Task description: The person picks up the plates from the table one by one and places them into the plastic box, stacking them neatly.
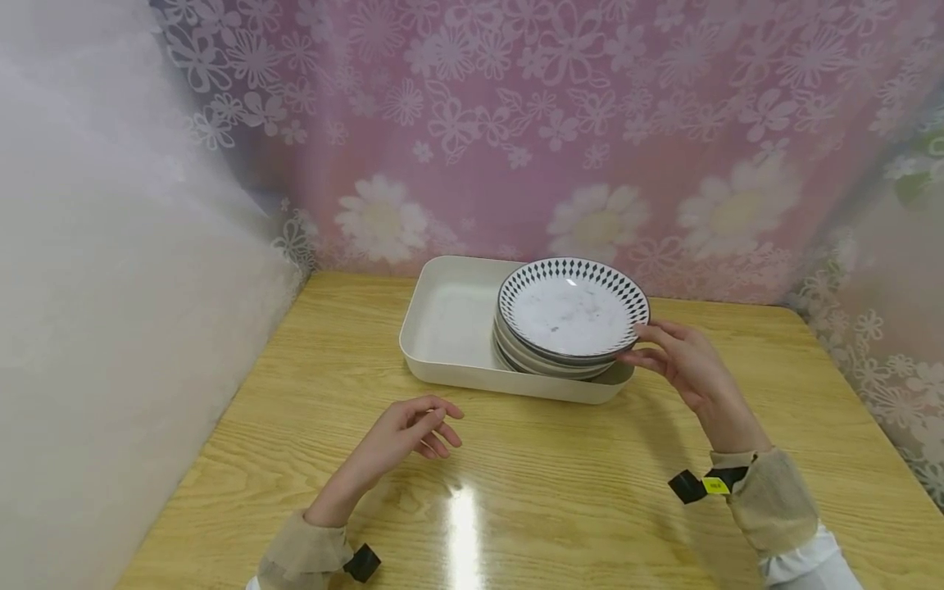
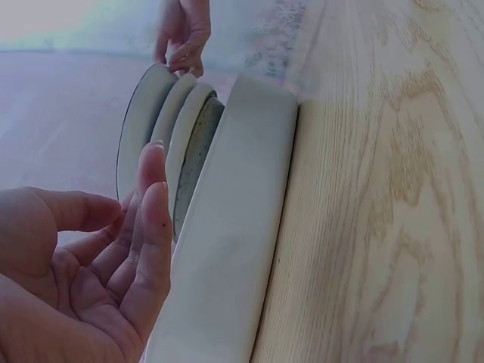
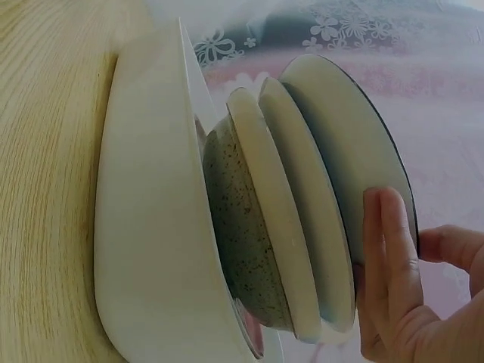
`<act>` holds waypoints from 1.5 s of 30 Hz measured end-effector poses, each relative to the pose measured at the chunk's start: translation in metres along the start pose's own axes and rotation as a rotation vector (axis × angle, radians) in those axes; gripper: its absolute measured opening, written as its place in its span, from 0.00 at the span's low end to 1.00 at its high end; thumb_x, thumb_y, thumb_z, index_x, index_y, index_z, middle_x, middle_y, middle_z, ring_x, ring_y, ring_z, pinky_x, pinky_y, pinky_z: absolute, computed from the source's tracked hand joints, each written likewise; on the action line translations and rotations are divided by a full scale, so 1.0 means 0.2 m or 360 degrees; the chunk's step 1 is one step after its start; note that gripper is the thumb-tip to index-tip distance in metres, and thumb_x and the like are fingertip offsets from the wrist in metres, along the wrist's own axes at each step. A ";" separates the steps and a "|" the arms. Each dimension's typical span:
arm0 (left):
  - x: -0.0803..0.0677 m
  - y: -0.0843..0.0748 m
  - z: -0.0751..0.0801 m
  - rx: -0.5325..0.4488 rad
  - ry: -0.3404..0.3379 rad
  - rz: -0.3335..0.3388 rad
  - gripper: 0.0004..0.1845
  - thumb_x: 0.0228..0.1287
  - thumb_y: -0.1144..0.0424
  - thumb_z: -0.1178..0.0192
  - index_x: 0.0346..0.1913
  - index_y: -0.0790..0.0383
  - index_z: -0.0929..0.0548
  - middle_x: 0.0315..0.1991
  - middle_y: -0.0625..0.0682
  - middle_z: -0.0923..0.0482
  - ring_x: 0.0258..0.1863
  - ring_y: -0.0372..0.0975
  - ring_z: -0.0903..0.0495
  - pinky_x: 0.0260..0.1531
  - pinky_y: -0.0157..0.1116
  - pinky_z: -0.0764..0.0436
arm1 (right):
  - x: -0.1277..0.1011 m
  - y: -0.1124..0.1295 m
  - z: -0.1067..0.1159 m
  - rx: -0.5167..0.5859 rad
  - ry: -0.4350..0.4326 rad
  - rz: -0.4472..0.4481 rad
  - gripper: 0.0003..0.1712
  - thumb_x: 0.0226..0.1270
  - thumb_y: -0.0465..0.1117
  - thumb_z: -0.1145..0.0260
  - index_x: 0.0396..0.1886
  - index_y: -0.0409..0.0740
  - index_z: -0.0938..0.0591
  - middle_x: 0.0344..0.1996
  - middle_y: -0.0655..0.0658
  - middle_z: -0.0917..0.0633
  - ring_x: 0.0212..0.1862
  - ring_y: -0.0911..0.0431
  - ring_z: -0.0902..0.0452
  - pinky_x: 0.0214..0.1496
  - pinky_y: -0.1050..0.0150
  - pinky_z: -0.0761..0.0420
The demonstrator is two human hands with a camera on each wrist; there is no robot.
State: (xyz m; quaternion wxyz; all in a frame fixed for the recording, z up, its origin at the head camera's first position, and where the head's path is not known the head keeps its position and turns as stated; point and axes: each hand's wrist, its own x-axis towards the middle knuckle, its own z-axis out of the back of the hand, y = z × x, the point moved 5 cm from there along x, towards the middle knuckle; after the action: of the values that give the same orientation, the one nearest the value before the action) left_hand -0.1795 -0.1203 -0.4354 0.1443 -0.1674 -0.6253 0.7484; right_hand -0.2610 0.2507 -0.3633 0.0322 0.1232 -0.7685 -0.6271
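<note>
Hands first: the left hand [image 1: 413,430] hovers loosely curled and empty over the tabletop [image 1: 546,500], in front of the white tray [image 1: 442,328]. The right hand [image 1: 682,369] pinches the rim of the top plate [image 1: 571,307] on the stack at the tray's right end. A level lift, I judge, would keep the lower plates [image 3: 291,249] undisturbed.

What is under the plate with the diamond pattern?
More dishes sit under the patterned plate: two pale plates and a speckled bowl, inside the white tray. Their insides are covered.
</note>
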 end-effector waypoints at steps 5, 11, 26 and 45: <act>0.01 0.01 -0.01 -0.0018 0.0015 0.0006 0.17 0.82 0.58 0.52 0.57 0.65 0.19 0.39 0.59 0.12 0.37 0.55 0.13 0.39 0.48 0.12 | 0.01 0.02 -0.01 -0.0192 -0.0010 -0.0031 0.49 0.77 0.35 0.40 0.81 0.35 0.63 0.43 0.51 0.16 0.34 0.57 0.11 0.43 0.66 0.12; 0.01 0.01 -0.02 -0.0037 0.0044 0.0003 0.17 0.82 0.58 0.51 0.57 0.66 0.19 0.39 0.61 0.12 0.39 0.60 0.14 0.40 0.50 0.12 | 0.02 0.02 0.00 -0.0345 -0.0035 -0.0065 0.48 0.77 0.36 0.40 0.81 0.35 0.60 0.31 0.53 0.14 0.27 0.60 0.16 0.34 0.69 0.14; 0.01 0.01 -0.04 -0.0037 0.0065 0.0004 0.17 0.82 0.59 0.52 0.57 0.66 0.19 0.40 0.61 0.12 0.40 0.64 0.16 0.39 0.47 0.12 | 0.02 -0.01 0.03 -0.0293 -0.0072 -0.0097 0.49 0.76 0.39 0.38 0.82 0.39 0.59 0.32 0.56 0.13 0.26 0.61 0.19 0.31 0.69 0.15; 0.06 -0.02 -0.07 0.0046 0.0001 -0.0026 0.16 0.82 0.61 0.51 0.56 0.66 0.18 0.39 0.58 0.12 0.37 0.53 0.13 0.41 0.54 0.13 | -0.02 -0.02 0.03 -0.0374 -0.0154 0.0083 0.45 0.74 0.41 0.35 0.81 0.42 0.49 0.33 0.55 0.14 0.27 0.60 0.19 0.32 0.67 0.14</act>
State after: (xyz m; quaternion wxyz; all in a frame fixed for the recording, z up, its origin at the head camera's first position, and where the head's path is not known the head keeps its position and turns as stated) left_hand -0.1838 -0.1034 -0.4345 0.1530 -0.1605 -0.6157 0.7562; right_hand -0.2568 0.2565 -0.3674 0.0255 0.0682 -0.6932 -0.7171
